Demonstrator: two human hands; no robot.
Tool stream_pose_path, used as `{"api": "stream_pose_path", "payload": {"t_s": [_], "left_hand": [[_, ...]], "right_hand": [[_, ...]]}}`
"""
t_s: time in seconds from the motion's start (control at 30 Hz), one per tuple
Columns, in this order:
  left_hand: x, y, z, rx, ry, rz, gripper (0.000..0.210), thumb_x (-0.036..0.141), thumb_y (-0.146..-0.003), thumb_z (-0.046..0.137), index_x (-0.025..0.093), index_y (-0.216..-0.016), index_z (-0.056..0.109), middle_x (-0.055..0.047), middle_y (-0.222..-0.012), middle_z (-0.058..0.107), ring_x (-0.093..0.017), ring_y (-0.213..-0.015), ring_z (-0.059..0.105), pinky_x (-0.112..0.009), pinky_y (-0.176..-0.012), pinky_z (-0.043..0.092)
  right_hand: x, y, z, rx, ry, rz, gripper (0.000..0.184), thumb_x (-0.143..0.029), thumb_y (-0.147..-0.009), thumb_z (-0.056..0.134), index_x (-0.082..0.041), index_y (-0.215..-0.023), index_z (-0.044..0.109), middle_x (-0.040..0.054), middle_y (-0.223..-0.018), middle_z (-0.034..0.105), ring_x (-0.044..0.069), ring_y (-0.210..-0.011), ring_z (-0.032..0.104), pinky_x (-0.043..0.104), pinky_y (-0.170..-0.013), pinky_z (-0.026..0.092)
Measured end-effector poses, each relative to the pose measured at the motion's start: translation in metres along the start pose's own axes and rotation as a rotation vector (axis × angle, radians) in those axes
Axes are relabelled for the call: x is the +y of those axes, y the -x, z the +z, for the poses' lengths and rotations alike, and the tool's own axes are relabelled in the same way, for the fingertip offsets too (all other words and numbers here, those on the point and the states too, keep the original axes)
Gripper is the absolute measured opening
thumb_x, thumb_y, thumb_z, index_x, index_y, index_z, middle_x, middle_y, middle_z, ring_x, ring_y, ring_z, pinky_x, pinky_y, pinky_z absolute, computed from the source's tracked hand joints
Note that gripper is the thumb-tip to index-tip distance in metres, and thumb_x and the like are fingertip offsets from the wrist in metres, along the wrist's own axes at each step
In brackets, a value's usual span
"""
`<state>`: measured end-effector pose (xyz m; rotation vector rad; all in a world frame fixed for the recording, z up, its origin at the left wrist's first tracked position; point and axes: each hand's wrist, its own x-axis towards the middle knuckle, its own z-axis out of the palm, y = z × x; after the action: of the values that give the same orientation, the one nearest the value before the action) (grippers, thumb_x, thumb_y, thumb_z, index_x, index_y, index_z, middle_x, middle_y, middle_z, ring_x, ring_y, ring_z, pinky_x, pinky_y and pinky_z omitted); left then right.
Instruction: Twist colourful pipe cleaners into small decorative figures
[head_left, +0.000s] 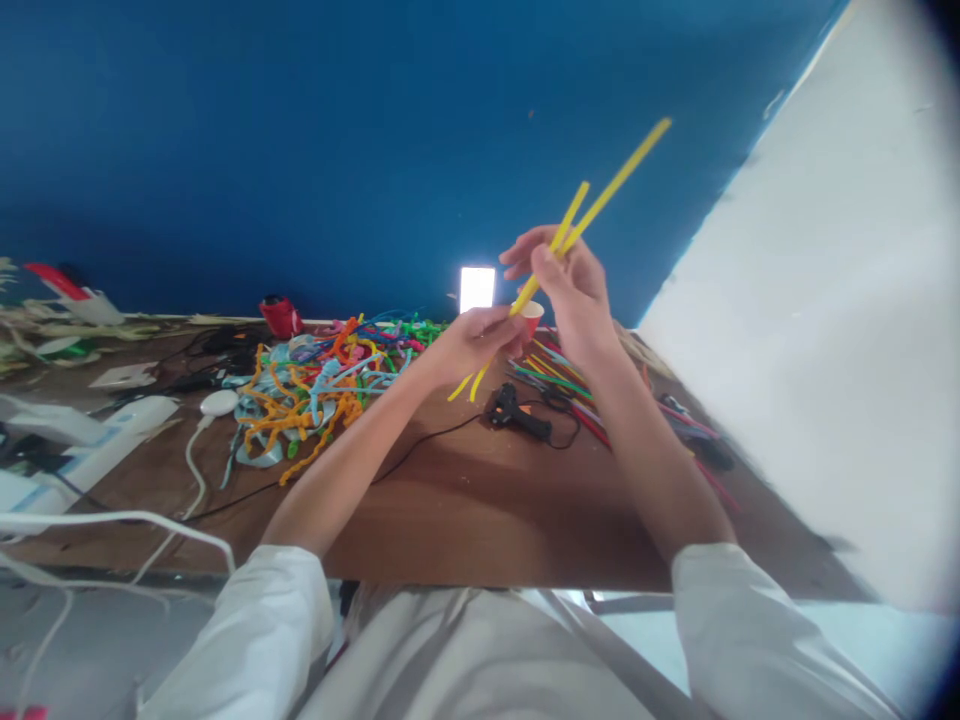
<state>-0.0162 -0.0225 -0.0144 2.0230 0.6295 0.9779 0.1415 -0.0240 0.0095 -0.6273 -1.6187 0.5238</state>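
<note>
Two yellow pipe cleaners are held up in front of me, crossing at a narrow angle and pointing to the upper right. My left hand pinches them near their lower ends, which stick out below the fingers. Higher up, my right hand grips them between thumb and fingers, the other fingers loosely bent. Below the hands, a black glue gun lies on the brown table. Behind my left hand stands a red paper cup, partly hidden.
A tangled heap of colourful pipe cleaners covers the table's left middle. More straight pipe cleaners lie under my right forearm. At far left are a white power strip and loose cables. A bright lamp stands by the blue wall.
</note>
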Motion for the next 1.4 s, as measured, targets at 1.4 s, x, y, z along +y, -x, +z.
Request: {"api": "stream_pose_path", "payload": {"t_s": [1.4], "left_hand": [[-0.004, 0.000, -0.013, 0.047, -0.112, -0.206, 0.030, 0.036, -0.099, 0.042, 0.015, -0.086, 0.060, -0.004, -0.074, 0.066, -0.009, -0.056, 0.058, -0.019, -0.046, 0.035]], "right_hand": [[0.015, -0.002, -0.016, -0.417, 0.389, 0.266, 0.027, -0.040, -0.093, 0.056, -0.017, -0.081, 0.061, 0.0024, -0.071, 0.061, 0.014, -0.065, 0.055, 0.031, -0.064, 0.041]]}}
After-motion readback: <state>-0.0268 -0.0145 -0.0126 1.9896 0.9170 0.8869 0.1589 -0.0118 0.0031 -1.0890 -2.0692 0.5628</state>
